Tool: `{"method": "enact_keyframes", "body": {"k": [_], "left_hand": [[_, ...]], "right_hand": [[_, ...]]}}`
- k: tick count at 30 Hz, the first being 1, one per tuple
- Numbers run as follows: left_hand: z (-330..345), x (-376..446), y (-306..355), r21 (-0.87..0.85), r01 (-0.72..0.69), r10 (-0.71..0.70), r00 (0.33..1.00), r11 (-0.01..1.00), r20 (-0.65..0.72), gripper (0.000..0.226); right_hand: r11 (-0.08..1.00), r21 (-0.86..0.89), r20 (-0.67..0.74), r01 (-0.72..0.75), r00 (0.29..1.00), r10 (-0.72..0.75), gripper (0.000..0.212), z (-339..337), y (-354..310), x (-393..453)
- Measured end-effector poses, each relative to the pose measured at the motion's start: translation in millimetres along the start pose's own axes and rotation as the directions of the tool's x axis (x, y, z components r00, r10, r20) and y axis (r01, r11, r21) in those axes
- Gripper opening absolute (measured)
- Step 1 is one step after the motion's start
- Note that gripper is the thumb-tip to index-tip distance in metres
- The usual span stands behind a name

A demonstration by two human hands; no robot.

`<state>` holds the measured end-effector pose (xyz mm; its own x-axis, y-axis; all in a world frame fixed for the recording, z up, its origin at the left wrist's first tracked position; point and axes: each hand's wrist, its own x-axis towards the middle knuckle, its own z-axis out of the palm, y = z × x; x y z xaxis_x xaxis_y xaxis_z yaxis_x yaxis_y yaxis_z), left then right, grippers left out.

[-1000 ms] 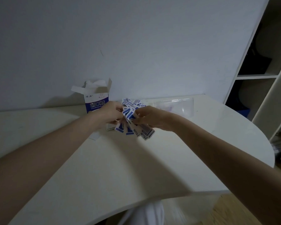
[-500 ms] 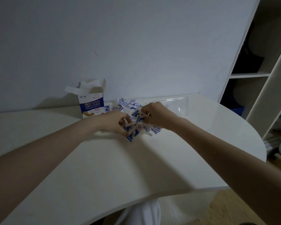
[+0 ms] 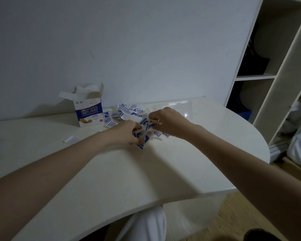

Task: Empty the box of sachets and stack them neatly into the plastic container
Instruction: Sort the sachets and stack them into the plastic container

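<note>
A blue and white cardboard box (image 3: pixel 89 112) stands upright near the wall with its top flaps open. Several small blue and white sachets (image 3: pixel 129 110) lie scattered on the table to its right. My left hand (image 3: pixel 127 133) and my right hand (image 3: pixel 167 121) are both closed on a messy bunch of sachets (image 3: pixel 147 132) held between them just above the table. A clear plastic container (image 3: pixel 177 106) sits behind my right hand, partly hidden by it.
The cream table (image 3: pixel 102 171) has a curved front edge. A small scrap of white paper (image 3: pixel 70 139) lies left of my hands. An open shelf unit (image 3: pixel 268 75) stands at the right, past the table's end.
Both hands have lowered the bunch of sachets toward the table and pulled it a little nearer. More loose sachets now show beside the box.
</note>
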<state>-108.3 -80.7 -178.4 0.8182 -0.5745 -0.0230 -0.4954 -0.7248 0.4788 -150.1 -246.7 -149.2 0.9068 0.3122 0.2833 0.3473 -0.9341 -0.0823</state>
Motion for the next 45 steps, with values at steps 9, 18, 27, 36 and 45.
{"method": "enact_keyframes", "body": {"k": [9, 18, 27, 36, 45], "left_hand": [[1.8, 11.7, 19.7, 0.293, -0.021, 0.013, 0.999, 0.956, 0.030, 0.015], [0.2, -0.8, 6.2, 0.084, 0.003, -0.012, 0.995, 0.996, 0.104, 0.037], [9.2, 3.5, 13.4, 0.009, -0.033, 0.033, 0.999, 0.999, -0.009, 0.014], [10.7, 0.3, 10.5, 0.155, -0.033, 0.056, 0.988, 0.987, -0.147, 0.011], [15.2, 5.8, 12.7, 0.252, 0.035, -0.008, 0.994, 0.967, -0.108, 0.031]], "right_hand": [[0.999, -0.025, 0.203, 0.021, 0.979, -0.015, 0.013, 2.8, 3.3, -16.4], [0.999, -0.006, 0.295, -0.048, 0.954, 0.047, 0.037, 20.5, 6.5, -18.8], [0.984, -0.032, 0.342, -0.173, 0.923, 0.174, 0.025, 4.0, 15.6, -25.9], [0.987, -0.066, 0.282, -0.150, 0.945, 0.163, 0.017, 4.5, 7.9, -23.2], [0.979, 0.090, 0.259, -0.181, 0.954, 0.153, 0.017, 8.7, 8.1, -17.6]]}}
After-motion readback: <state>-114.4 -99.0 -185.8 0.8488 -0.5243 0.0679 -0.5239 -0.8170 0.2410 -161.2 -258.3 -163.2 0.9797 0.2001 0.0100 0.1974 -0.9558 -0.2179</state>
